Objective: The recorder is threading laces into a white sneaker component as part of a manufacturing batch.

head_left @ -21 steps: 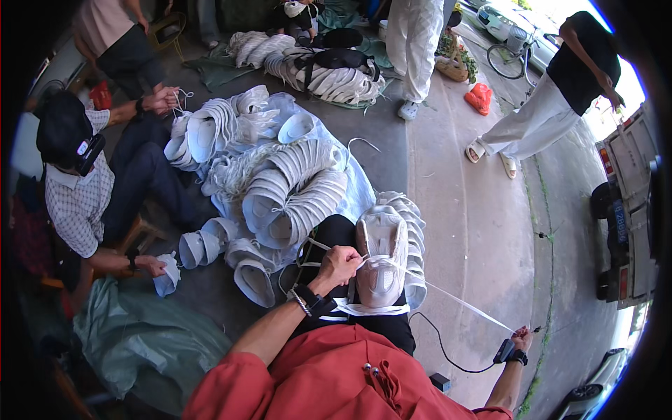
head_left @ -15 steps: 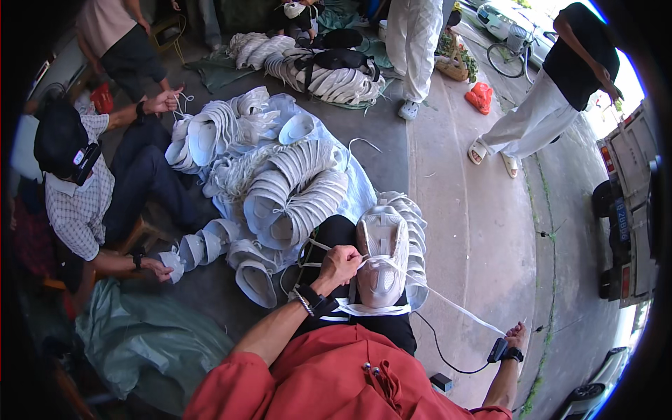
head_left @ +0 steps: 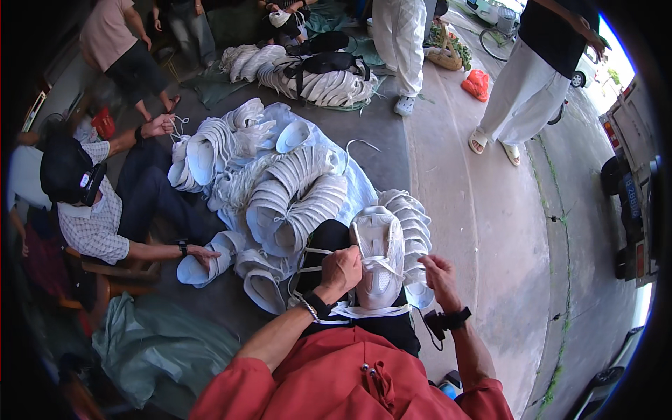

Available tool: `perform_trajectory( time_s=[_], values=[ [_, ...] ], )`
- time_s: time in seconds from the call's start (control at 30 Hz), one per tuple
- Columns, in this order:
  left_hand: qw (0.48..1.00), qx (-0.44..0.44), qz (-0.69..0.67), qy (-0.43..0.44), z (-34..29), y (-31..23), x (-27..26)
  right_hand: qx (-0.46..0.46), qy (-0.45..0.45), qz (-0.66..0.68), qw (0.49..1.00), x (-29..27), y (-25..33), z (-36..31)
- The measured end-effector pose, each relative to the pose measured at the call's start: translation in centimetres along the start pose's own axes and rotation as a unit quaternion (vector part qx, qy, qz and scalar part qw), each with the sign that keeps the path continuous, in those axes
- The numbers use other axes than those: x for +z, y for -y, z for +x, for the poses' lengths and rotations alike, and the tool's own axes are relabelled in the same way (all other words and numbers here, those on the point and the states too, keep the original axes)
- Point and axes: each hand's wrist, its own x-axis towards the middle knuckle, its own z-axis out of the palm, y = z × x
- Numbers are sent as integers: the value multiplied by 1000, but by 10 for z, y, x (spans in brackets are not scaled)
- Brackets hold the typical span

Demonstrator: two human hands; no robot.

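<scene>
A whitish shoe upper rests on my lap, toe toward me, with a white shoelace strung across its front. My left hand is closed at the upper's left edge, gripping the lace; loose white lace shows just left of it. To the right of the upper, my right hand is raised with thumb and fingers pinched together; what they hold, if anything, is too small to make out. A nested row of white uppers lies along the right side of my lap.
Nested stacks of white uppers cover a pale sheet ahead. At left, a seated co-worker handles more uppers and laces. A green tarp lies lower left. Other people stand farther off; a parked truck is at right.
My right hand has come in from far right to beside the upper; the stretched lace no longer shows. My left hand stays by the upper. The co-worker's near hand has moved right onto the uppers.
</scene>
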Motion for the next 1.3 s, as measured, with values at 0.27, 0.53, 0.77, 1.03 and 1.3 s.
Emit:
perform_trajectory(
  time_s=[0.27, 0.53, 0.77, 1.03, 1.3],
  values=[
    [996, 45, 61, 39, 8, -9, -4, -50, 59, -101, 992, 36, 1, 12],
    [998, 39, 41, 20, 6, -10, -4, -69, 65, -120, 988, 38, 1, 17],
    [999, 38, 34, 12, 4, -9, -5, -254, 35, -371, 892, 51, 12, 27],
    [995, 87, 44, -18, 1, -8, -30, -259, 103, -428, 859, 53, 33, 35],
    [942, 287, 162, 60, 16, 10, -53, -459, 145, -427, 765, 100, 50, 44]
  ],
)
